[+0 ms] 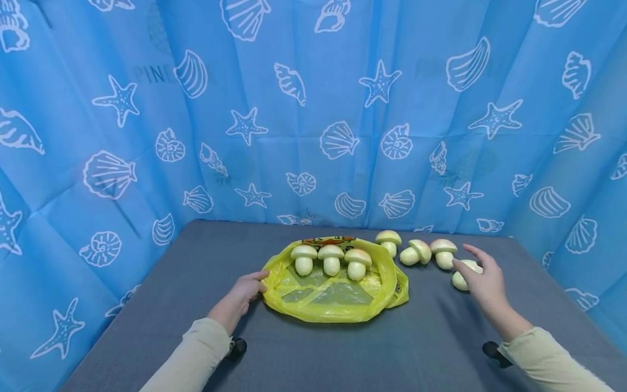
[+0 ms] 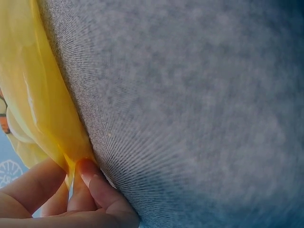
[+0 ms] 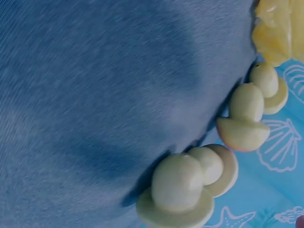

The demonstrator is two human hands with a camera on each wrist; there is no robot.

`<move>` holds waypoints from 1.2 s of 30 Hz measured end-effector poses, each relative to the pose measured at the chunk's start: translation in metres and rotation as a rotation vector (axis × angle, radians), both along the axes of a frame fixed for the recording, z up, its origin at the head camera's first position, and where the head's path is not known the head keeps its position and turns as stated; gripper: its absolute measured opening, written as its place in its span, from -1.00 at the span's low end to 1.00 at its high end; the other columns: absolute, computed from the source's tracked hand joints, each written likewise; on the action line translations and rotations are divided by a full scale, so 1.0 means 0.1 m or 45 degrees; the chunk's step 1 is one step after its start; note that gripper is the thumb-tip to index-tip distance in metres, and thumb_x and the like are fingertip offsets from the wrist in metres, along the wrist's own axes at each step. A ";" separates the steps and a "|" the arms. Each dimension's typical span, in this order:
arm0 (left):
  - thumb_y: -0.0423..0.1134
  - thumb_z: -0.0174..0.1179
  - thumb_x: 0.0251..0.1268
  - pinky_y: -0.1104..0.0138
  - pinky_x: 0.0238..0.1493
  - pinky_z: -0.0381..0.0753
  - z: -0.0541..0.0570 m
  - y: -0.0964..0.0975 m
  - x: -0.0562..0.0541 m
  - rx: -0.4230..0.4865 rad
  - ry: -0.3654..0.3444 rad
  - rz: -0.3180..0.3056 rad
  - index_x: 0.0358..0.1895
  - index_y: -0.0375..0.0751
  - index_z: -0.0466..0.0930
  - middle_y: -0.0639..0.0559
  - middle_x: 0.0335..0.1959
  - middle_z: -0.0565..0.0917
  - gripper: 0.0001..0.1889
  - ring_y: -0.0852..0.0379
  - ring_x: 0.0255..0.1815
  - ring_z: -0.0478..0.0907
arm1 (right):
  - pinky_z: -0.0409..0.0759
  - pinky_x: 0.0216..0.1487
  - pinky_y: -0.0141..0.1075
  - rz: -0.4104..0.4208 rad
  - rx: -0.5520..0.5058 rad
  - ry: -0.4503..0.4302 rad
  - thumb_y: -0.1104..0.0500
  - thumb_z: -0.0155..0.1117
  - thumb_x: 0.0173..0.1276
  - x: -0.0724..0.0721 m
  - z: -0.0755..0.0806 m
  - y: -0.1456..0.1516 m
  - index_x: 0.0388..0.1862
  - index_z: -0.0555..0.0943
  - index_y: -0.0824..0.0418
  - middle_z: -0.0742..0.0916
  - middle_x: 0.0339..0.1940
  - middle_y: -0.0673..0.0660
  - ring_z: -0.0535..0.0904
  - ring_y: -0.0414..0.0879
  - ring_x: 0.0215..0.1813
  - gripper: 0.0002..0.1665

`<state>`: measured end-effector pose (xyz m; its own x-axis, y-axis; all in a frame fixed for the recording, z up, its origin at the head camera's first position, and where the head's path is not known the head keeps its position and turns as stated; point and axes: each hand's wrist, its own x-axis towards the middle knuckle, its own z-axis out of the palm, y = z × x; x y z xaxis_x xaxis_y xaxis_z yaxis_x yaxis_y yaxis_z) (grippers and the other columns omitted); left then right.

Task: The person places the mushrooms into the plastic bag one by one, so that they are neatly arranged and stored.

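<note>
A yellow plastic bag [image 1: 320, 313] lies spread with its mouth open, and three toy mushrooms [image 1: 331, 259] sit in a row inside it. My left hand [image 1: 243, 291] pinches the bag's left edge between thumb and fingers, which the left wrist view shows close up on the yellow plastic [image 2: 52, 109]. Over on the right, my right hand [image 1: 487, 280] hovers with thumb and fingers apart around the nearest loose mushroom [image 1: 459, 281]. That mushroom [image 3: 178, 185] appears in the right wrist view with no fingers on it; only a fingertip shows at the corner.
More loose mushrooms stand or lie between the bag and my right hand: one tipped over [image 1: 415, 252], one upright [image 1: 443, 253], and one behind the bag's edge [image 1: 388, 242]. A grey cloth [image 1: 206, 245] covers the table. A blue shell-patterned curtain [image 1: 313, 109] hangs behind it.
</note>
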<state>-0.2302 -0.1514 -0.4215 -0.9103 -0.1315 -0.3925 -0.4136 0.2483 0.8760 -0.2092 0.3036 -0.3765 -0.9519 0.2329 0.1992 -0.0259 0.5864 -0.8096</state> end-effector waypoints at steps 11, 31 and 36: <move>-0.56 -0.04 0.32 -0.13 0.36 0.13 -0.01 -0.01 0.01 0.003 0.010 0.004 0.42 -0.28 0.30 -0.37 0.47 0.13 -0.43 -0.36 0.43 0.09 | -0.01 0.32 0.34 -0.008 0.038 -0.125 0.04 0.12 0.47 -0.09 -0.06 0.14 0.50 0.02 0.48 -0.03 0.46 0.60 -0.19 0.47 0.48 -0.14; -0.56 -0.04 0.32 -0.14 0.36 0.11 -0.01 0.02 0.00 0.023 -0.012 0.018 0.41 -0.26 0.32 -0.37 0.48 0.10 -0.44 -0.38 0.43 0.08 | 0.00 0.39 0.22 -0.131 -0.071 -0.293 0.10 0.09 0.46 -0.27 -0.30 0.35 0.54 -0.24 0.42 -0.11 0.50 0.54 -0.19 0.43 0.49 -0.04; -0.57 -0.04 0.32 -0.13 0.36 0.12 -0.01 0.01 -0.01 0.015 -0.025 0.037 0.41 -0.26 0.33 -0.36 0.48 0.12 -0.43 -0.37 0.43 0.08 | -0.02 0.41 0.19 -0.118 -0.129 -0.342 0.08 0.05 0.47 -0.30 -0.34 0.39 0.52 -0.32 0.44 -0.15 0.51 0.51 -0.21 0.41 0.50 -0.01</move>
<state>-0.2307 -0.1502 -0.4222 -0.8983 -0.1527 -0.4121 -0.4377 0.2256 0.8704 -0.2392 0.3424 -0.4106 -0.9410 0.3274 -0.0859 0.2474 0.4918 -0.8348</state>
